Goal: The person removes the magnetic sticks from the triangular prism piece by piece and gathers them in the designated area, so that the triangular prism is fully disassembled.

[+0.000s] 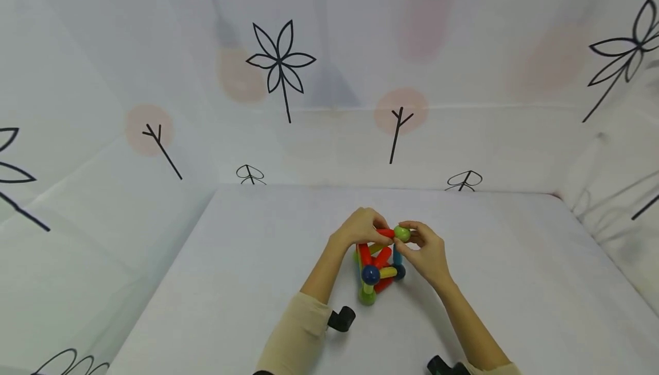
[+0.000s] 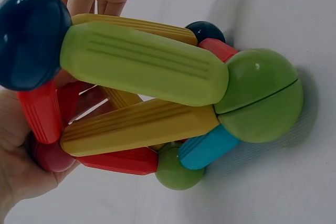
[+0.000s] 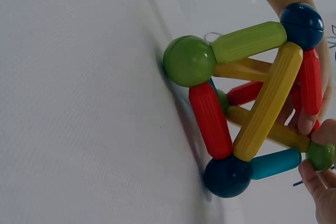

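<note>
Red, blue, green, teal and yellow: one construction of ribbed rods and balls (image 1: 382, 258), resting on the white tabletop (image 1: 268, 238) in front of you.

Left hand (image 1: 364, 227), yours: thumb and fingers closed on an upper red rod (image 1: 386, 232) along the construction's far top edge. A red ball (image 2: 51, 157) sits against this hand.

Right hand (image 1: 426, 254), yours: thumb and fingertips pinching an upper green ball (image 1: 402, 234) at the right end of the same rod.

Near side, to you: upper blue ball (image 3: 302, 25); lower green ball (image 3: 189, 61), touching the tabletop; green rod (image 3: 249, 42) joining these two. Lower dark blue ball (image 3: 227, 176) to the right, linked to the upper blue ball by a slanting yellow rod (image 3: 268, 103) and to the lower green ball by a lower red rod (image 3: 210, 121). Teal rod (image 3: 275, 165) running from the dark blue ball up towards your right hand.

Left side: second yellow rod (image 2: 139, 128), between the red ball and the lower green ball; rear green ball (image 2: 179, 166), beyond it, low down.

Wearables: beige sleeve (image 1: 296, 335) on your left arm; black wrist device (image 1: 342, 319) beside its cuff.

Surroundings: pale backdrop (image 1: 329, 146) with black plant drawings.
</note>
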A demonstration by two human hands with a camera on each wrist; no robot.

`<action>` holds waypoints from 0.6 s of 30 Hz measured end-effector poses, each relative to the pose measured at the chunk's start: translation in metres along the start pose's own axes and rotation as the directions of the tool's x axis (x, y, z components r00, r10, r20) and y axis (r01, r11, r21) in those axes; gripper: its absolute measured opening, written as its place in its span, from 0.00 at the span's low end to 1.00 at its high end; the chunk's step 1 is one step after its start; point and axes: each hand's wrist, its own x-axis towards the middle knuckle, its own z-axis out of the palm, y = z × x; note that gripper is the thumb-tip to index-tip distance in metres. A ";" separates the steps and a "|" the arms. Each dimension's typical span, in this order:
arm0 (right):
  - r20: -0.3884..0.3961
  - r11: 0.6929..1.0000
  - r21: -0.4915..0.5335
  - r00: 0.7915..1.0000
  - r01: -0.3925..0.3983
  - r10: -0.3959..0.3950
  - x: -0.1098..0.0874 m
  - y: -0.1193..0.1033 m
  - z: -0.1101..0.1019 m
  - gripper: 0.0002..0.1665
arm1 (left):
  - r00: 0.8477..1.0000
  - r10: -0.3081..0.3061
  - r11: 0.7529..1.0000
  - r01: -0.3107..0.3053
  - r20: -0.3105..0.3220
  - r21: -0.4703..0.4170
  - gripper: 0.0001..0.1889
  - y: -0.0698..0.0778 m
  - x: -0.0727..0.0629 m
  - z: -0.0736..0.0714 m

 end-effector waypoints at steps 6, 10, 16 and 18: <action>-0.013 0.996 -0.060 0.998 0.063 -0.064 -0.001 0.025 0.006 0.22 | 0.999 0.040 0.999 -0.041 -0.014 -0.031 0.10 -0.001 -0.001 0.000; -0.004 0.987 -0.119 0.994 0.107 -0.108 0.000 0.030 0.005 0.23 | 0.996 0.082 0.994 -0.084 -0.026 -0.077 0.09 -0.006 -0.001 0.000; -0.006 0.981 -0.138 0.991 0.134 -0.137 0.000 0.029 0.003 0.20 | 0.996 0.091 0.987 -0.093 -0.022 -0.132 0.10 -0.009 -0.001 0.000; -0.012 0.979 -0.156 0.991 0.128 -0.131 -0.001 0.030 0.003 0.20 | 0.996 0.086 0.986 -0.088 -0.019 -0.140 0.10 -0.008 -0.002 0.000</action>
